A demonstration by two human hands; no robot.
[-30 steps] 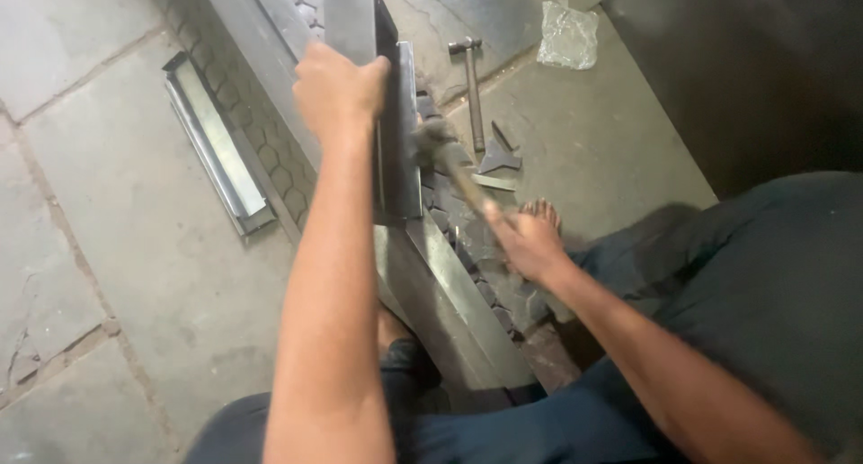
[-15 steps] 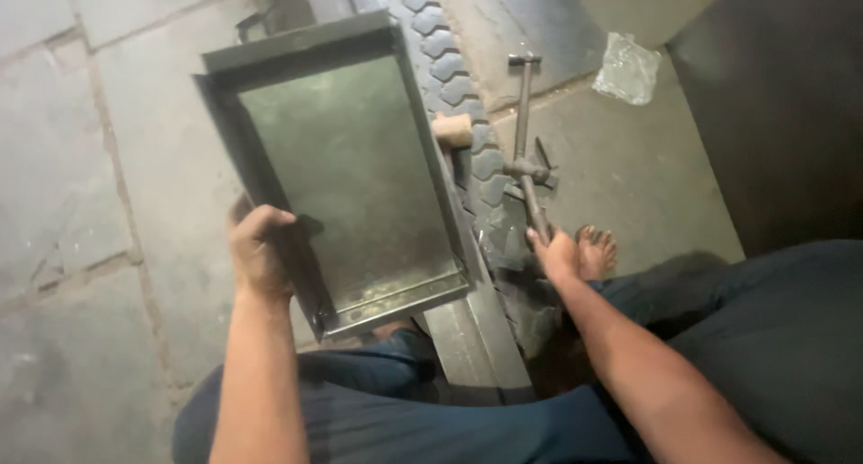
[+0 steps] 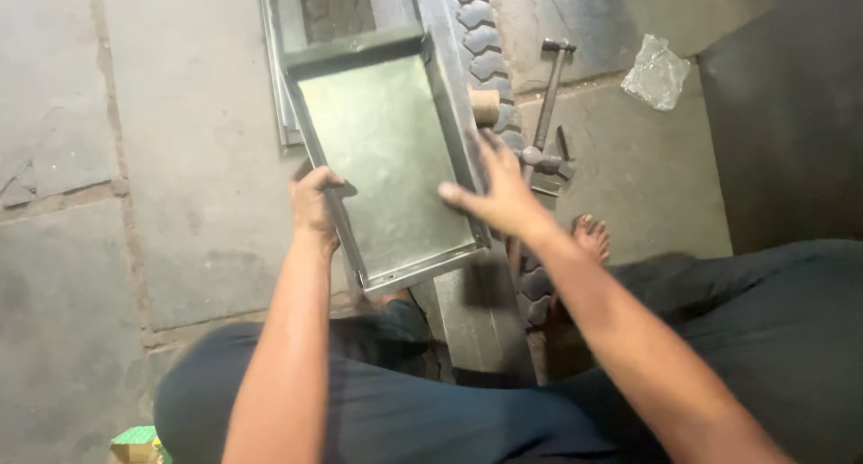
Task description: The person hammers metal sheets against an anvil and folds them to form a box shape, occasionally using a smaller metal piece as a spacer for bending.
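A shallow rectangular sheet-metal tray [image 3: 387, 158] lies flat before me with its open side up. My left hand [image 3: 313, 201] is shut on the tray's left rim. My right hand [image 3: 490, 187] has its fingers spread and presses on the tray's right rim near the lower corner. To the right of the tray a hammer [image 3: 544, 104] with a metal handle lies on the stone floor. A wooden handle end [image 3: 485, 107] pokes out beside the tray's right side.
A strip of tyre tread [image 3: 485, 32] runs under the tray's right edge. A flat metal rail [image 3: 472, 302] lies beneath the tray toward my knees. A crumpled clear plastic bag [image 3: 656, 73] rests at the far right. My bare foot [image 3: 591, 237] is by the hammer.
The tray went from standing on edge to lying flat. My right hand left the floor by my foot and came onto the tray's right rim. The left hand kept its hold.
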